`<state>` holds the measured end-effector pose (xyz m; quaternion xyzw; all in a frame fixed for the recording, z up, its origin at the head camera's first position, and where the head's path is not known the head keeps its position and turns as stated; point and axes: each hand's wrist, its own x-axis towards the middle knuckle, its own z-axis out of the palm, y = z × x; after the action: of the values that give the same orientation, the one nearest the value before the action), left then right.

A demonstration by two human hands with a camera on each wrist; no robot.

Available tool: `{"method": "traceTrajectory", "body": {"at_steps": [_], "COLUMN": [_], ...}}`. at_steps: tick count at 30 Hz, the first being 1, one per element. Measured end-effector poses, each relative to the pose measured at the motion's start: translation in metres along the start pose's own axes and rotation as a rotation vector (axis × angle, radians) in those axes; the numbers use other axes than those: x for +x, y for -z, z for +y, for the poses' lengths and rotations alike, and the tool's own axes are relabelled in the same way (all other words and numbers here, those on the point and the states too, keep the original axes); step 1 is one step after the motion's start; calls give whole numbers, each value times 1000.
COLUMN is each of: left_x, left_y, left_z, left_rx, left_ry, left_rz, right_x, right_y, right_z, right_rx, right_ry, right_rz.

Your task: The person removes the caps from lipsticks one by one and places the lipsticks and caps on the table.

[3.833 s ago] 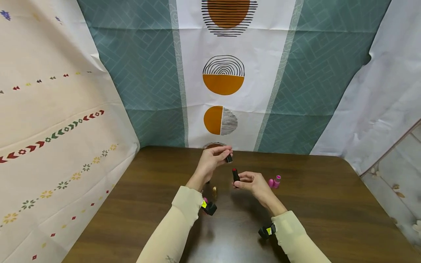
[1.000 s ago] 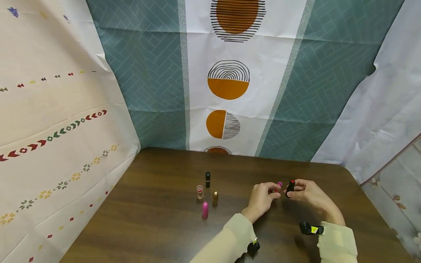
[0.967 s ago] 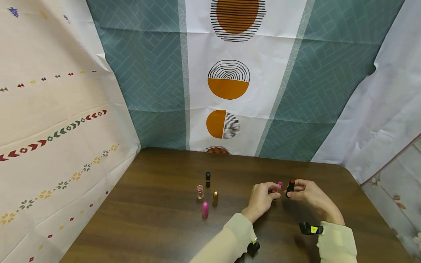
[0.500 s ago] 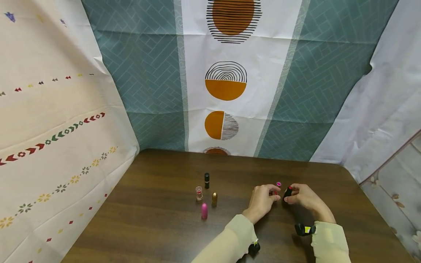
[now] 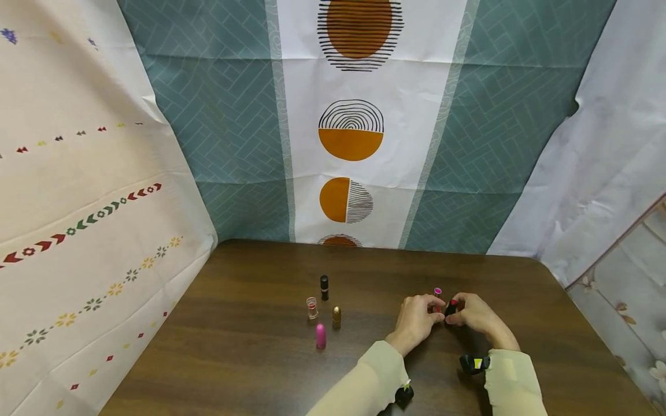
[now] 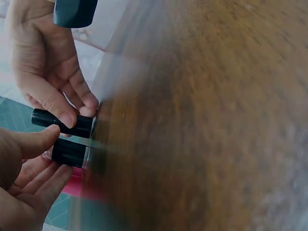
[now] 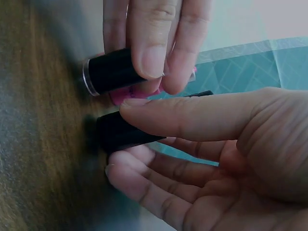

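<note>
My right hand (image 5: 476, 315) pinches a black lipstick tube with a red tip (image 5: 451, 304) between thumb and fingers. In the right wrist view that tube (image 7: 122, 132) is upright or nearly so, its base close to the tabletop. Just left of it, my left hand (image 5: 416, 318) pinches a second black lipstick tube (image 6: 70, 153) with a clear rim at its base, close to or on the table. The two tubes are side by side. A pink lipstick base (image 5: 437, 291) is behind the left fingertips, partly hidden.
Left of the hands on the brown table (image 5: 250, 358) stand a black cap (image 5: 324, 287), a clear cylinder with red inside (image 5: 312, 308), a gold bullet-shaped piece (image 5: 336, 318) and a pink cap (image 5: 321, 336). Patterned cloths (image 5: 343, 133) hang behind the table's far edge.
Earlier, the left hand held a black cap over the right hand's lipstick; a black cap now stands at left. Both hands moved right. Lately, the right hand brought its tube leftward and down beside the left hand.
</note>
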<state>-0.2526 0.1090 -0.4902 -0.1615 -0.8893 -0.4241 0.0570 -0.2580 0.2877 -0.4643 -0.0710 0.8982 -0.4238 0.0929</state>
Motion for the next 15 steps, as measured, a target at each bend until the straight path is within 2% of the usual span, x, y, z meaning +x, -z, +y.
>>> {"method": "traceTrajectory", "body": {"at_steps": [7, 15], "left_x": [-1, -1], "left_y": [-3, -4], "left_z": [-3, -2], "left_rx": [-24, -48], "left_ry": [-1, -2], "left_rz": [3, -5], "right_x": [1, -1], "right_y": [-4, 2], "right_z": [1, 0], "right_rx": [28, 49], "right_ry": [-6, 14], "right_rz": [-19, -76]}}
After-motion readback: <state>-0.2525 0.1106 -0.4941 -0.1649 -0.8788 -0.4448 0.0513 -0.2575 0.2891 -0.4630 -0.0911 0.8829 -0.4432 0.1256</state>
